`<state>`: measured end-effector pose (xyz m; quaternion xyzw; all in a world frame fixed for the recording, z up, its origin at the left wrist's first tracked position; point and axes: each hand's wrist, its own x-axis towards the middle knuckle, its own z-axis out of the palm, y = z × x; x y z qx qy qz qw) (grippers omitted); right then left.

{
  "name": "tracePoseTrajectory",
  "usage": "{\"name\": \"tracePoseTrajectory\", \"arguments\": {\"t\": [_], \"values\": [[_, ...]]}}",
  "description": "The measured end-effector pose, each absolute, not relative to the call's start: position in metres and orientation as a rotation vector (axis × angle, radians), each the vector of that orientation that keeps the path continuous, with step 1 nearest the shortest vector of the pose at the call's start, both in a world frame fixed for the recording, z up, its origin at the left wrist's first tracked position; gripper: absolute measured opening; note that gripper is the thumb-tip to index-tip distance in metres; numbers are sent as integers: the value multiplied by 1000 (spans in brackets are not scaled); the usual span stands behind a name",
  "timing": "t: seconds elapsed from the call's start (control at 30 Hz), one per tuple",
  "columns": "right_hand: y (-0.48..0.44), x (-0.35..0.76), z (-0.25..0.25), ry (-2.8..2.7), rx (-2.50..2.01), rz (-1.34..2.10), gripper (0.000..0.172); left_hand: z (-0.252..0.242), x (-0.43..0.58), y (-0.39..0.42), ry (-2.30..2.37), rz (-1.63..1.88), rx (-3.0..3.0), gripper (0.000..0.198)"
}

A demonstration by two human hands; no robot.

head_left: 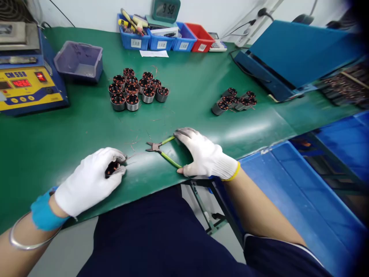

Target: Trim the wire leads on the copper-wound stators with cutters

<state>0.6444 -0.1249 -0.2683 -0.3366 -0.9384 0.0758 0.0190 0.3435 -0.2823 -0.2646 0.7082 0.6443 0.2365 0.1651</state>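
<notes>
My left hand (92, 181), in a white glove, is wrapped round a motor stator (112, 168) near the table's front edge; thin wire ends stick out from it to the right. My right hand (201, 154), gloved too, has thumb and fingers spread at the two green handles of the cutting pliers (155, 147). The pliers lie on the green table with jaws apart, pointing left. Behind them stands a group of several stators (132, 102) with copper windings. A smaller group of stators (220, 107) is farther right.
At the left are a yellow-blue soldering station (29, 86) and a purple bin (79, 61). Blue tool boxes (135, 41), a red box (200, 37) and a clock line the back. A blue panel (296, 54) stands right; a large blue tray (288, 192) is below the table edge.
</notes>
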Motion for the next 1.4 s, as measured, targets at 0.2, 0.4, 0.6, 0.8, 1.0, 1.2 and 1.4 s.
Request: {"name": "tracePoseTrajectory", "arguments": {"t": [0.2, 0.4, 0.6, 0.8, 1.0, 1.2, 1.4], "values": [[-159, 632, -233, -3131, -1332, -128, 64, -268, 341, -280, 1943, 764, 1945, 30], [-168, 616, -250, -2958, -1561, -291, 33, -262, 346, -277, 2014, 747, 1752, 26], [-156, 629, -290, -2441, -1048, 299, 64, -263, 350, -273, 2023, 822, 1714, 26], [-192, 605, -272, -2038, -748, 1761, 75, -267, 354, -271, 2028, 913, 1640, 25], [-192, 589, -258, -1813, -611, 2559, 77, -264, 355, -271, 2032, 935, 1566, 26], [-189, 586, -247, -2040, -744, 2487, 55, -266, 352, -271, 1969, 922, 1613, 26], [-194, 574, -249, -1941, -913, 2492, 59, -262, 350, -269, 1981, 845, 1627, 27]]}}
